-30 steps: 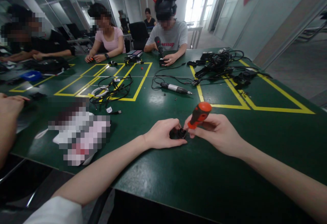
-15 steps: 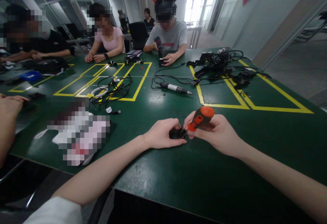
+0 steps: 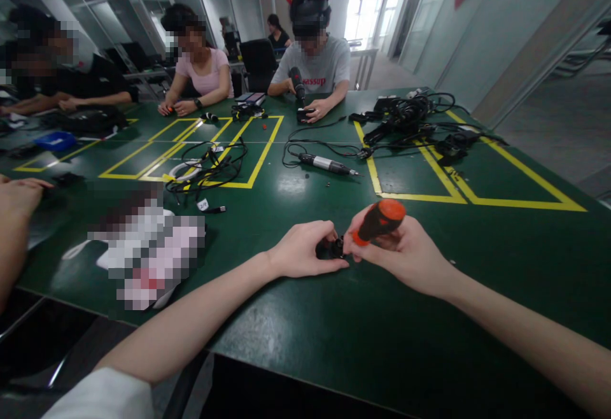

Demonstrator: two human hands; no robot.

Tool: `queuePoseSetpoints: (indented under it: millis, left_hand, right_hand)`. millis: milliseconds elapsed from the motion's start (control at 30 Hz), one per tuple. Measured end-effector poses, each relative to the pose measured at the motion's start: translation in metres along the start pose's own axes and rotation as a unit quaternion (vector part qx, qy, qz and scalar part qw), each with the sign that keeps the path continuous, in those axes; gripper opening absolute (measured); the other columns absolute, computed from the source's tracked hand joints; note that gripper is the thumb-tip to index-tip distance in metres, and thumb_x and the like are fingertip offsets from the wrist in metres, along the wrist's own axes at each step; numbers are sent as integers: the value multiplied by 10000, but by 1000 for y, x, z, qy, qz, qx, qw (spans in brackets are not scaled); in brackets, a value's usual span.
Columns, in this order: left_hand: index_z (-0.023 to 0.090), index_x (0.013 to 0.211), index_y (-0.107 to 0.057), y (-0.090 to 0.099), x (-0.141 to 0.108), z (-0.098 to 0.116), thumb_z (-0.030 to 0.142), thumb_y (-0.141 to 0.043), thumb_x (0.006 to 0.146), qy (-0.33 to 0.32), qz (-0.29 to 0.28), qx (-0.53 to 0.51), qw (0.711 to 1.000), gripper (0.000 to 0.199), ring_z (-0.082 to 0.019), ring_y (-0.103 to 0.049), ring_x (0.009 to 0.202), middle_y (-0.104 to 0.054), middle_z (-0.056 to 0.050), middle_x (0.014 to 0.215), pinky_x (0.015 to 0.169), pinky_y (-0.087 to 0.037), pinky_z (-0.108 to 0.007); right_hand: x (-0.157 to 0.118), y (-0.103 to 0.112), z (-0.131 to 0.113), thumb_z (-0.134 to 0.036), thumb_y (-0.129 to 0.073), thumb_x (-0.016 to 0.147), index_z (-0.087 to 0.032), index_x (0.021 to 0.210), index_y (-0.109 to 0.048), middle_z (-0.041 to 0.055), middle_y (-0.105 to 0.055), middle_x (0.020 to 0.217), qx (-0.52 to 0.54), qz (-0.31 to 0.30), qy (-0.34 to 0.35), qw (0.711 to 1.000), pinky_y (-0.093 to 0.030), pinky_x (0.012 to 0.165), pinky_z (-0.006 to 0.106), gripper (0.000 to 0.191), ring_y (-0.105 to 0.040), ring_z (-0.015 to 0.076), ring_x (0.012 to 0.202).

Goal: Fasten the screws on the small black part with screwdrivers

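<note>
My left hand (image 3: 305,250) curves its thumb and fingers round a small black part (image 3: 338,247) on the green table (image 3: 296,336). What kind of part it is I cannot make out, as the fingers cover much of it. In my right hand (image 3: 405,250) is a screwdriver (image 3: 382,220) with an orange and black handle, tilted so that the butt points up and to the right. Its shaft and tip are hidden behind the fingers, close above the black part.
A black and silver electric screwdriver (image 3: 324,164) with a cord lies farther back. Tangled cables (image 3: 214,164) lie left of it, a heap of black cables (image 3: 405,116) at the back right. Blurred pouches (image 3: 157,260) sit left of my forearm. Across the table a person (image 3: 310,62) holds a drill.
The screwdriver handle has turned and leans slightly more to the right, with my right fingers shifted on it. My left hand and the black part have stayed in place.
</note>
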State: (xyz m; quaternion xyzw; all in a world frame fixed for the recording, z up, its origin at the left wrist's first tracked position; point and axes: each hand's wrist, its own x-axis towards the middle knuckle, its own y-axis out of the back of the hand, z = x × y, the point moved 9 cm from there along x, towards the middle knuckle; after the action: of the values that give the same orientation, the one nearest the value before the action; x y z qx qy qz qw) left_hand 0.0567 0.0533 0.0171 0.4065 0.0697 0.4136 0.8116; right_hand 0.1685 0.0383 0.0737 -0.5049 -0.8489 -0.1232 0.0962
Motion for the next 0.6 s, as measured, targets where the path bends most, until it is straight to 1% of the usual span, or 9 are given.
queuePoseSetpoints:
  millis: [100,200,333,433,533,600]
  left_hand:
    - [199,863,-546,1,0,-1,500,-788,840,-5,8,14,1000,387,-133,-547,699,-613,20,808,651,-403,-259]
    - [198,861,-551,1,0,-1,500,-793,838,-9,11,23,1000,388,-142,-560,718,-625,13,822,659,-406,-263]
    - [184,928,-602,1,-1,-1,482,-787,852,-4,4,20,1000,359,-160,-606,784,-668,-11,892,707,-452,-275]
    - [181,940,-617,0,-1,-2,476,-788,852,-2,-1,19,1000,352,-173,-631,818,-689,-24,923,741,-481,-290]
    - [186,947,-613,0,-1,-1,460,-773,862,-9,3,9,1000,329,-174,-639,827,-691,-23,927,756,-494,-294]
    - [193,939,-604,0,-1,0,449,-760,868,-7,5,4,1000,308,-164,-630,815,-685,-16,919,756,-496,-288]
  right_hand:
    - [1,2,-1,-415,-883,801,-193,789,-719,35,-724,773,-14,10,1,1000,-610,701,307,276,-694,181,706]
    - [3,3,-6,-402,-886,798,-201,771,-759,36,-737,799,-28,12,9,999,-605,724,305,239,-697,182,736]
    - [5,4,-12,-438,-872,807,-209,726,-769,31,-737,743,-60,5,15,998,-600,715,317,264,-692,186,706]
    - [5,5,-13,-479,-852,819,-206,728,-776,46,-762,746,-86,1,8,996,-606,700,334,298,-700,197,681]
    - [4,4,-14,-458,-830,852,-203,752,-783,44,-773,741,-87,-11,10,996,-613,698,330,278,-694,180,625]
    - [4,2,-14,-444,-813,875,-199,807,-791,43,-777,762,-74,-21,7,997,-620,704,326,255,-694,170,610]
